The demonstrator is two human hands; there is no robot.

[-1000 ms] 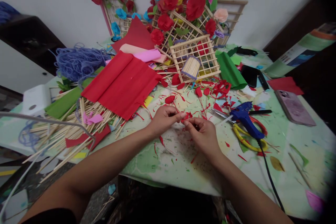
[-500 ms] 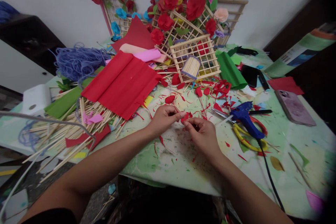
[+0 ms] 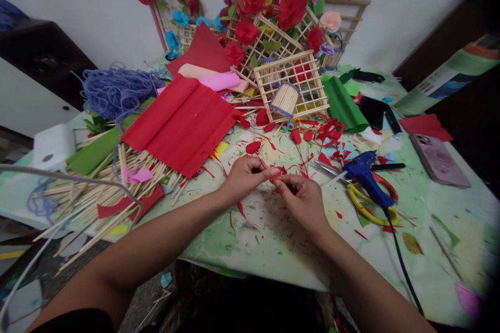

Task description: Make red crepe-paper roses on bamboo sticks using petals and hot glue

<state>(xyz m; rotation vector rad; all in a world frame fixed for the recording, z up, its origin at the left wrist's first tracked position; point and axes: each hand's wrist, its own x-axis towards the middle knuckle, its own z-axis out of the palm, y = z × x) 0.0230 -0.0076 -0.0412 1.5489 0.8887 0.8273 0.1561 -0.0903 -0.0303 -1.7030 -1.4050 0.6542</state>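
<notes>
Between my two hands, over the middle of the table, is a small piece of red crepe paper [image 3: 278, 173]. My left hand [image 3: 248, 178] pinches it from the left, thumb stretched against the fingers. From the right, my right hand [image 3: 300, 197] pinches its near edge between thumb and forefinger. The fingers partly cover the paper, so its full shape is hidden. Cut red petals [image 3: 253, 147] and thin red scraps lie just beyond the hands. To the right of my right hand rest a blue glue gun [image 3: 365, 174] and scissors with red-yellow handles [image 3: 353, 200].
A large red crepe sheet [image 3: 183, 125] lies over a pile of bamboo sticks [image 3: 89, 203] at left. Blue yarn [image 3: 117, 88] sits behind it. Stick lattices [image 3: 308, 86] with paper flowers lean at the back. A phone [image 3: 439, 161] and the glue gun's cord [image 3: 402, 265] are at right.
Both hands keep their pinch on the red paper at almost the same spot. Only a slight shift of the fingers shows.
</notes>
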